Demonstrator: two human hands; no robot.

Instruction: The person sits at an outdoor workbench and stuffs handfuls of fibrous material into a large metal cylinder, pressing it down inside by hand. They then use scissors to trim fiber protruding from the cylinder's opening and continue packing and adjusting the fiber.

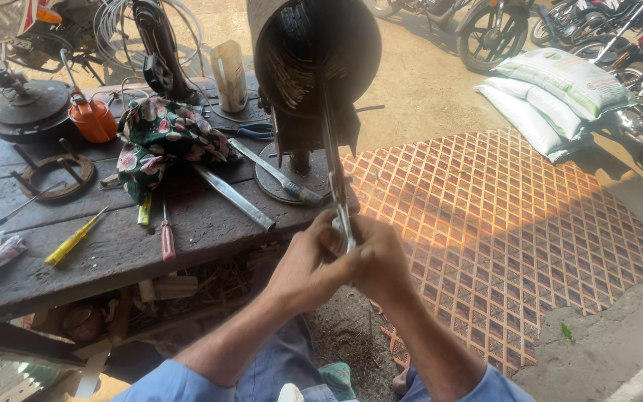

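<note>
A long metal strip point(334, 160) is gripped at its lower end by both hands, which are pressed together just off the edge of the wooden workbench point(113, 246). The left hand point(308, 260) and the right hand point(381, 262) are both closed around it, fingers wrapped tight. The strip is seen running upward from the hands into the dark round motor housing point(314, 59), which is mounted on a stand at the bench corner. A floral cloth point(165, 138), an orange oil can point(92, 119), a yellow screwdriver point(74, 238) and a red screwdriver point(167, 240) are laid on the bench to the left. A patterned mat point(500, 223) is spread on the ground to the right
</note>
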